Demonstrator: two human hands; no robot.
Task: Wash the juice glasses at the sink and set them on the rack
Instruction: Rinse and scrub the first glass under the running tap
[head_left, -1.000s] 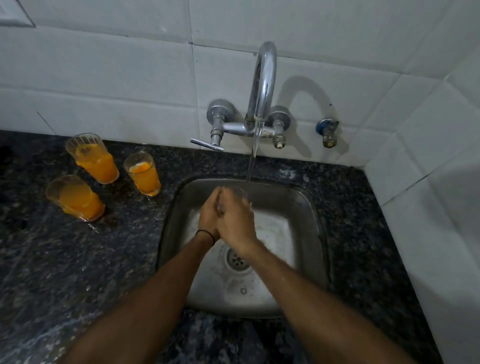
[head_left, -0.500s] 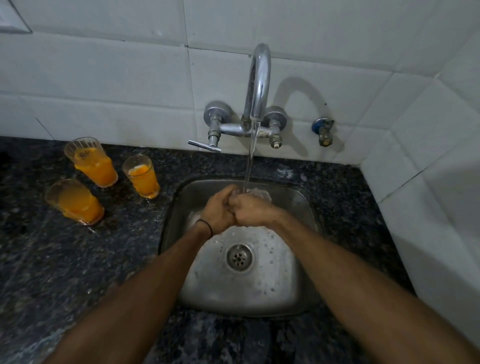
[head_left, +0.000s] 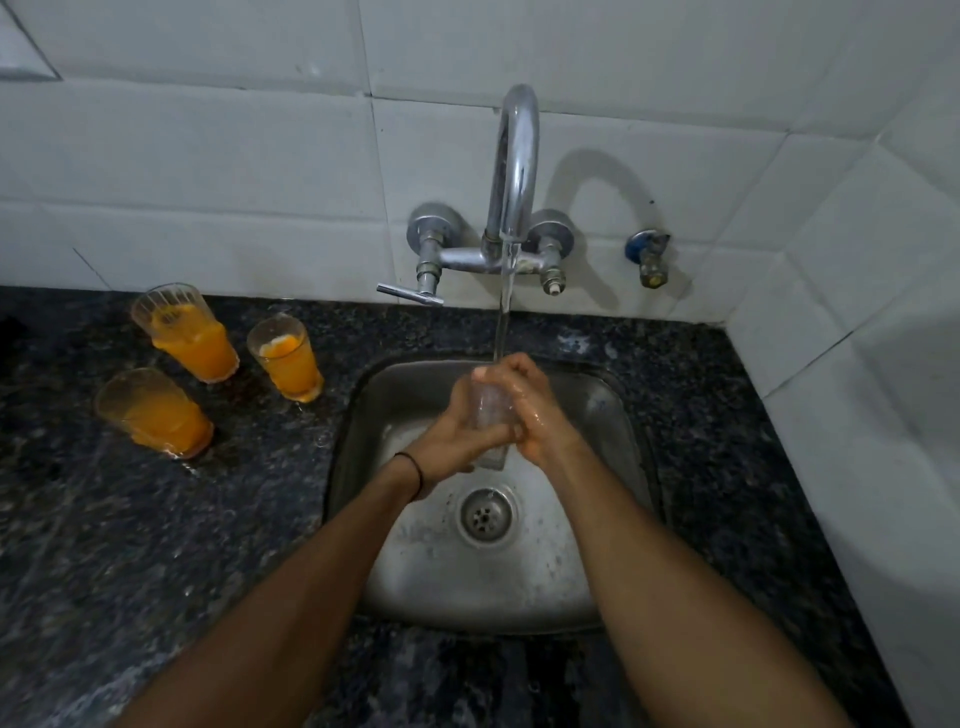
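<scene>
A clear empty glass (head_left: 491, 415) is upright over the steel sink (head_left: 613, 415), under the stream from the chrome faucet (head_left: 514, 171). My left hand (head_left: 452, 436) wraps its left side and my right hand (head_left: 535, 415) clasps its right side and rim. Water falls onto my right fingers at the glass mouth. Three glasses of orange juice stand on the dark counter left of the sink: one at the back (head_left: 187, 332), one nearer the sink (head_left: 285, 358), one in front (head_left: 156, 413). No rack is in view.
The dark speckled granite counter (head_left: 156, 545) surrounds the sink, with white tiled walls behind and on the right. A lever tap handle (head_left: 410, 293) sticks out left of the faucet. A small blue valve (head_left: 647, 257) sits on the wall at the right. The drain (head_left: 485, 514) lies below my hands.
My hands shifted around the glass under the stream; the clear glass now shows between them, held more upright. The juice glasses have not moved.
</scene>
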